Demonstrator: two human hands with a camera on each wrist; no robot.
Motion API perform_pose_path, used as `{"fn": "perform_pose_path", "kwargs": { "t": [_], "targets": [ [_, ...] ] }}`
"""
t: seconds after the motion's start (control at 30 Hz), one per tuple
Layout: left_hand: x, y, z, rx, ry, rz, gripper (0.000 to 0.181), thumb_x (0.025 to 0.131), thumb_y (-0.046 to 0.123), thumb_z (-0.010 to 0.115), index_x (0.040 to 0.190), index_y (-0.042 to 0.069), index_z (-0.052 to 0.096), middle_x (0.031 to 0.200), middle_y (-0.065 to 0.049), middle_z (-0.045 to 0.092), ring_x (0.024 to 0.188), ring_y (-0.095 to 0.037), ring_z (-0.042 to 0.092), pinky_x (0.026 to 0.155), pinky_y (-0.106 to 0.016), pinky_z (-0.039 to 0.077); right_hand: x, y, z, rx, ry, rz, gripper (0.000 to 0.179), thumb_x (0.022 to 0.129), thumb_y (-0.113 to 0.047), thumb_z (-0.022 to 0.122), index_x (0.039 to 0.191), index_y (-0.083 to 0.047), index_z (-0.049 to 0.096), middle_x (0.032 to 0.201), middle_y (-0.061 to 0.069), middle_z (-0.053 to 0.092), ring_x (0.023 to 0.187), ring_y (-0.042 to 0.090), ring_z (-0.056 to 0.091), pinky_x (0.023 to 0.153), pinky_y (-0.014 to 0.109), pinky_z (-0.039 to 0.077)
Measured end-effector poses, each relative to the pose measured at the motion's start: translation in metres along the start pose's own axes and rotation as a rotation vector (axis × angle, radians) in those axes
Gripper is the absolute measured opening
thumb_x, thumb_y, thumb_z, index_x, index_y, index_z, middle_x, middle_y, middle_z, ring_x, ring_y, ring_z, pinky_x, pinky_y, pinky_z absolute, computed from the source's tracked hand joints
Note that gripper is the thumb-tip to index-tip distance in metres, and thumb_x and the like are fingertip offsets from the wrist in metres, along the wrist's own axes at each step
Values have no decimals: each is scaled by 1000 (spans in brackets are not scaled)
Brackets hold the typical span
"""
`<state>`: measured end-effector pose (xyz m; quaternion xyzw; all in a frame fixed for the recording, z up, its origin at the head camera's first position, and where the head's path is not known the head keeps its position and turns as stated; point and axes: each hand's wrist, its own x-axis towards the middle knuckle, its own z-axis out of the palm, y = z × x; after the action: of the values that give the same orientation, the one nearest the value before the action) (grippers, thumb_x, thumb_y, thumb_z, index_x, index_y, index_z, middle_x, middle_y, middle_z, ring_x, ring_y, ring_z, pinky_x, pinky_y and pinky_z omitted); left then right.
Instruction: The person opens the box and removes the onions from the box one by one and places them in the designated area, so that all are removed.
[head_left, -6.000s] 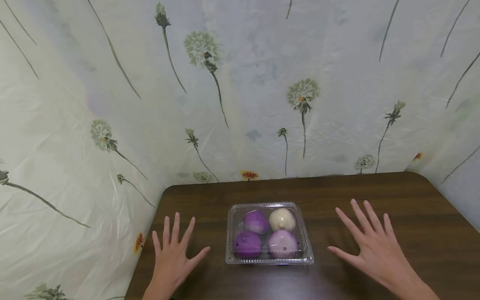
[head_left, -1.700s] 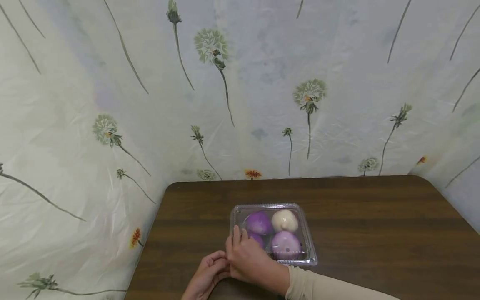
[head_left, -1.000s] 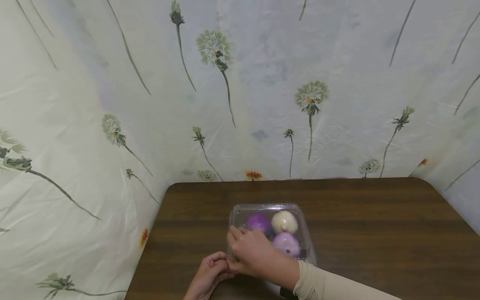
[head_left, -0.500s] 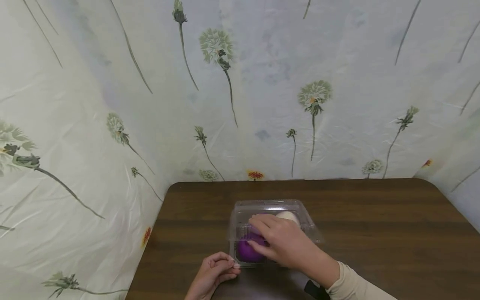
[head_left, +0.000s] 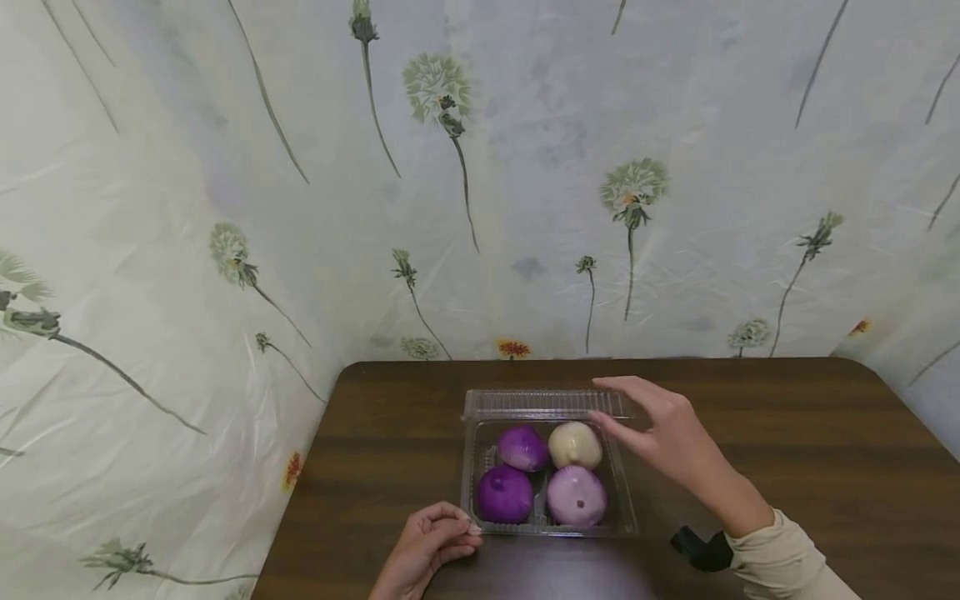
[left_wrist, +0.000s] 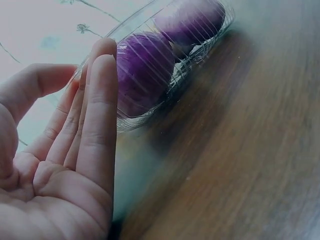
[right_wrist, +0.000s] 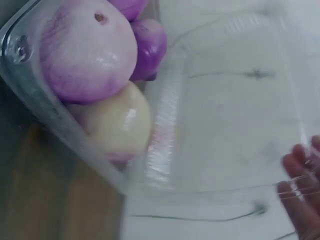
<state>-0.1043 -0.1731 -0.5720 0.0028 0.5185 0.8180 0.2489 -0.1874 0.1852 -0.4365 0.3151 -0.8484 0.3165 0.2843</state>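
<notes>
A clear plastic clamshell box (head_left: 630, 508) holds several onions in the head view. A deep purple onion (head_left: 505, 495) sits front left, a pale lilac onion (head_left: 577, 497) front right, and a cream onion (head_left: 575, 446) behind it. Another purple onion (head_left: 522, 448) lies back left. The lid (right_wrist: 235, 120) stands raised at the back of the box. My left hand (head_left: 433, 542) pinches the box's front-left corner between thumb and fingertips. My right hand (head_left: 667, 429) is at the lid's right side, thumb and fingers stretched apart, fingertips at its edge (right_wrist: 300, 187).
The box rests on a dark brown wooden table (head_left: 390, 450). Behind and to the left hangs a pale sheet (head_left: 517, 167) printed with dandelions. A black band or device (head_left: 702, 548) shows at my right wrist, beside a beige sleeve (head_left: 787, 558).
Both hands started spread apart beside the closed box. They met at its front-left corner, then my right hand swung the lid up and back, moving right. My left hand stayed at the corner.
</notes>
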Motion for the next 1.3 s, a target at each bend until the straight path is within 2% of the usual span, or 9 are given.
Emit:
{"fn": "perform_pose_path", "kwargs": {
  "t": [0.1,0.23,0.37,0.53,0.6,0.83,0.93,1.07,1.3],
  "targets": [
    [0,0,-1,3,-8,8,8,102,11,63,99,14,70,97,1,77,95,-12,77,90,-25,62,-1,15,4,219,43,129,48,83,2,83,128,-10,70,125,9,74,119,3,67,102,10,50],
    [1,0,-2,1,-26,11,11,103,10,62,99,15,71,97,1,78,94,-12,77,90,-25,62,-1,33,12,462,86,275,39,95,4,70,133,-6,64,135,16,68,126,-1,62,102,13,52],
    [1,0,-3,-6,-41,8,13,103,10,61,99,16,71,97,2,78,94,-12,77,90,-25,62,2,53,21,586,83,302,39,103,0,58,143,1,55,144,12,64,131,2,60,104,15,53],
    [1,0,-3,-9,-46,10,14,104,10,60,99,16,71,98,2,78,94,-12,77,90,-24,62,1,80,34,721,-42,299,52,108,-2,47,159,-3,34,157,-4,51,139,0,52,103,19,55],
    [1,0,-3,-7,-49,12,14,104,10,59,100,16,71,98,2,78,94,-11,77,90,-24,62,-1,90,41,748,-85,312,54,109,-2,45,161,-3,29,160,-5,47,140,-3,50,102,19,55],
    [0,1,-4,-9,-61,10,15,105,9,58,100,15,71,98,1,78,94,-11,77,89,-24,62,-11,111,61,806,-152,404,55,110,-4,44,158,10,22,157,37,36,129,-5,58,95,24,60],
    [-1,1,-5,-5,-61,12,14,104,9,58,100,15,70,98,1,78,94,-11,77,88,-24,63,-15,116,68,802,-203,460,57,110,-7,46,158,10,20,152,45,33,121,-6,61,90,26,62],
    [-1,1,-5,0,-72,13,13,104,9,59,100,14,71,98,1,79,93,-11,77,87,-24,63,-22,121,74,791,-261,522,57,111,-9,44,158,12,19,150,46,35,113,-7,65,87,26,63],
    [0,-1,-6,23,-111,31,14,103,6,58,99,13,70,98,1,79,92,-10,77,86,-24,63,-27,125,78,830,-294,643,57,112,-15,44,156,13,23,148,46,39,106,-3,69,90,27,62]
  ]
}}
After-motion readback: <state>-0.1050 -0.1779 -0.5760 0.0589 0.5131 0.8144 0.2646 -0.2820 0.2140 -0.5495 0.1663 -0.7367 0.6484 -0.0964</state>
